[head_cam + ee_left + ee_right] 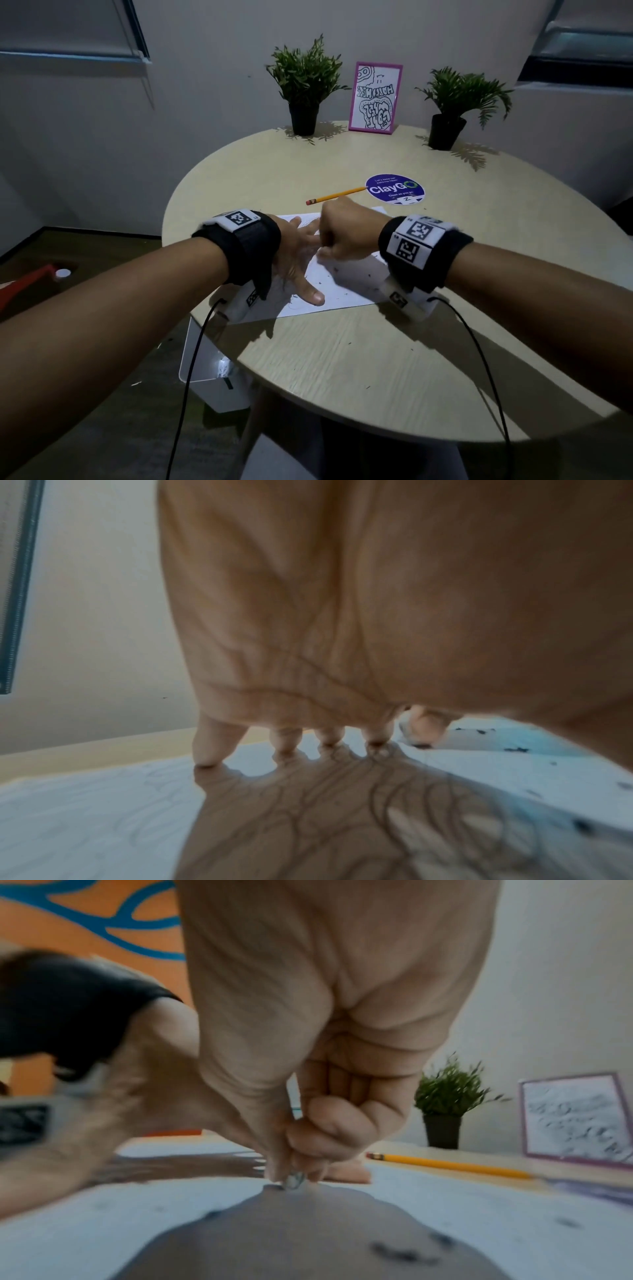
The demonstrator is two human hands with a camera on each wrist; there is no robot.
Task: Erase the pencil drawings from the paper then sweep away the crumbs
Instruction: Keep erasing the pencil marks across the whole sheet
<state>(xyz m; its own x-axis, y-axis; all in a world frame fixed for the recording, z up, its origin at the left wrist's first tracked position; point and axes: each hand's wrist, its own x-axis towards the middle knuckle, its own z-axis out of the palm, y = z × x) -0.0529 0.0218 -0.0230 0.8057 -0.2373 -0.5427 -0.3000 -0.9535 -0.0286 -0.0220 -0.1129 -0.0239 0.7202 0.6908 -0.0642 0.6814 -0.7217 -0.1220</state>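
- Head view showed the paper (329,287) lying flat on the near-middle of the round table (342,359), with the left hand (294,253) on its left part and the right hand (346,229) over its middle.
- The sheet looked thin, light and limp; by my judgement it would slide or crumple under rubbing unless pinned flat, so the place to hold it was by a broad palm press beside the rubbed spot, not by an edge.
- The left hand's fingers (212,748) were straight and spread, their tips pressing down on the sheet, the thumb splayed toward the near edge; it gripped nothing.
- The right hand's fingers were curled tight, and thumb and fingertips (274,1167) pinched a small eraser (294,1180) whose tip touched the sheet just right of the left hand's fingers.
- The eraser looked small and probably rubbery; pinched so low, it likely gave firm control but little to hold.
- Dark crumbs (342,293) lay scattered on the right part of the sheet and some on the table nearer; being tiny and loose, they would probably smear if pressed, so a light sweep would suit.
- A yellow pencil (337,196) lay beyond the far edge of the sheet, untouched.
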